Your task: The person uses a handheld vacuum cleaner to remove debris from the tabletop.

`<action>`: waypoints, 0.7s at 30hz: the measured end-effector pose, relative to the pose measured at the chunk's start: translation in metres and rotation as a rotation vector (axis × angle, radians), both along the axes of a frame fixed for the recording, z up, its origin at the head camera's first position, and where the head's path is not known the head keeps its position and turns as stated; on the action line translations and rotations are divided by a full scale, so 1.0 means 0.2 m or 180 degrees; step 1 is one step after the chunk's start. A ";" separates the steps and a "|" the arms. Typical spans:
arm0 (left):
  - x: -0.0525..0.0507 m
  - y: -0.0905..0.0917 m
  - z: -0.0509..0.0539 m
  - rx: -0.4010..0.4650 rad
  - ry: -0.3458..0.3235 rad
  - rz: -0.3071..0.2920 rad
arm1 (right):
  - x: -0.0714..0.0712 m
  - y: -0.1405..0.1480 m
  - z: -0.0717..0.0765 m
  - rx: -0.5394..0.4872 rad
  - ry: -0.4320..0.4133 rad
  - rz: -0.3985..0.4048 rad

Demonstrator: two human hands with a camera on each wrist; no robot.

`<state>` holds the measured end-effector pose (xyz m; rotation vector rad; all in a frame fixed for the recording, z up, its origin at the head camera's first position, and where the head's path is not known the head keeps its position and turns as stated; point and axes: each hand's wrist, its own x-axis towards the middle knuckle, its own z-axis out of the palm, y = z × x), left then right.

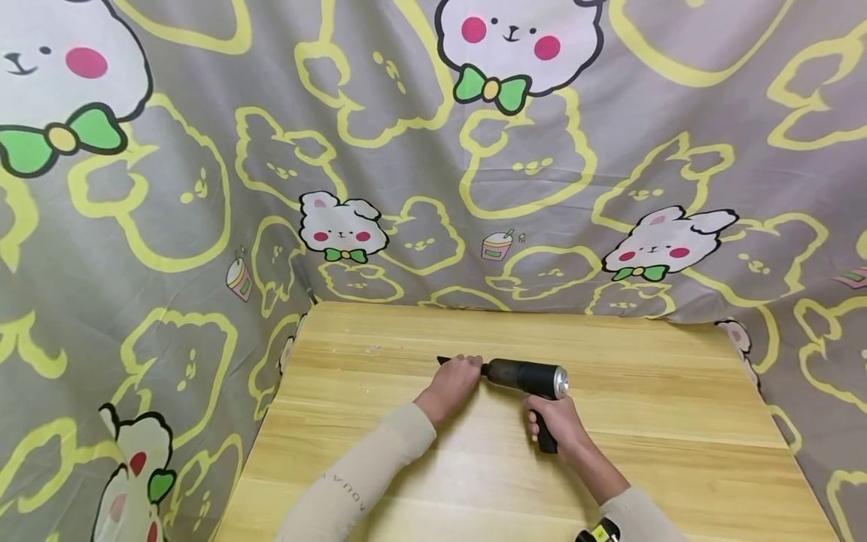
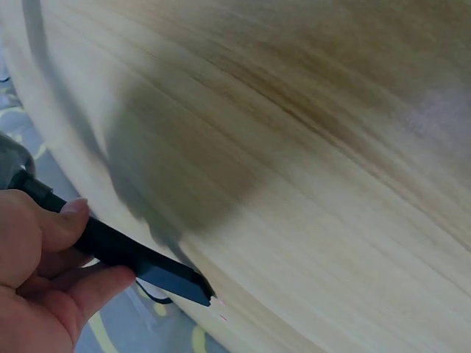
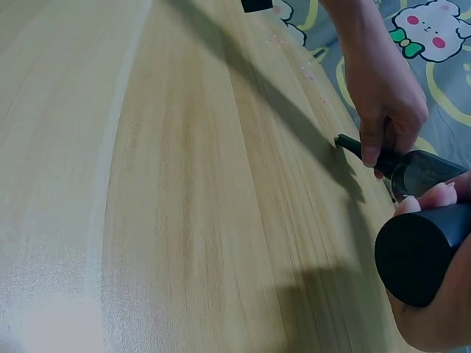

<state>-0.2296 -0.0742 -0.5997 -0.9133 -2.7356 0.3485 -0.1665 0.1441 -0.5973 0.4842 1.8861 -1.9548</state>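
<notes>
A black handheld vacuum cleaner (image 1: 518, 374) with a pistol grip lies level above the wooden table in the head view, its silver end to the right. My right hand (image 1: 558, 421) grips its handle; in the right wrist view the handle's round black base (image 3: 413, 259) juts from the fingers. Around the narrow flat nozzle (image 2: 147, 268) on the left end, my left hand (image 2: 44, 272) holds with thumb and fingers. The nozzle's slanted tip points left and down, close to the tabletop. Small pale scraps (image 1: 372, 350) lie beyond and left of the tip.
The wooden table (image 1: 650, 429) extends on all sides of the hands. A grey curtain (image 1: 420, 196) with cartoon animals hangs at its back and both sides. A black and yellow device (image 1: 599, 531) sits on the right wrist.
</notes>
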 end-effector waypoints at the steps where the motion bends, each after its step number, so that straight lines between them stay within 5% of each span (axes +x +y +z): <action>1: 0.00 0.00 0.00 -0.0023 0.0008 0.0006 | 0.00 0.00 0.00 0.0001 0.0000 -0.0002; 21: -0.12 -0.04 0.01 -0.0120 -0.0293 0.0254 | -0.11 -0.11 -0.02 -0.0118 0.0007 -0.0131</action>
